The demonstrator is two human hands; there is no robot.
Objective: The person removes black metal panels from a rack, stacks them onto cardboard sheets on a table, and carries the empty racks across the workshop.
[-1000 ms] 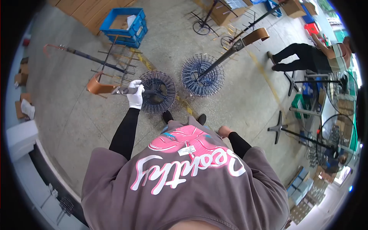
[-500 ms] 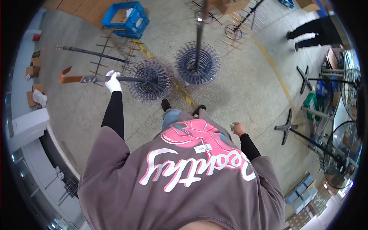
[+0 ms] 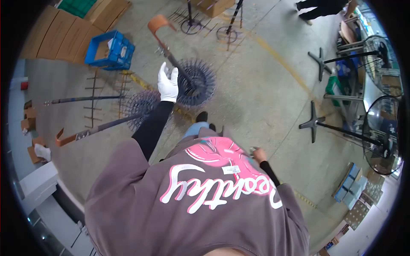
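Observation:
My left hand (image 3: 168, 87), in a white glove, is open with thumb and fingers apart. It is beside the dark pole (image 3: 173, 61) of a standing rack; contact cannot be made out. An orange-brown hook (image 3: 160, 24) tops this pole, and a round base of dark wire prongs (image 3: 200, 81) spreads below. Left of it stands a second rack with a similar pole (image 3: 104, 126), hook (image 3: 64, 138) and pronged base (image 3: 139, 104), partly behind my sleeve. My right hand (image 3: 259, 155) hangs low by my shirt, ungloved over the back, with something pale at its blurred fingertips.
Blue crates (image 3: 110, 51) stand by stacked cardboard boxes (image 3: 60, 36) at upper left. A bar rack (image 3: 92, 98) stands at left. More racks (image 3: 228, 34) are at the back. Pedestal fans (image 3: 382, 136) line the right, and another person (image 3: 320, 8) stands at upper right.
My left hand has let go of the left rack's pole and moved right to the other rack, opening. The view has shifted. My right hand stays low at my side.

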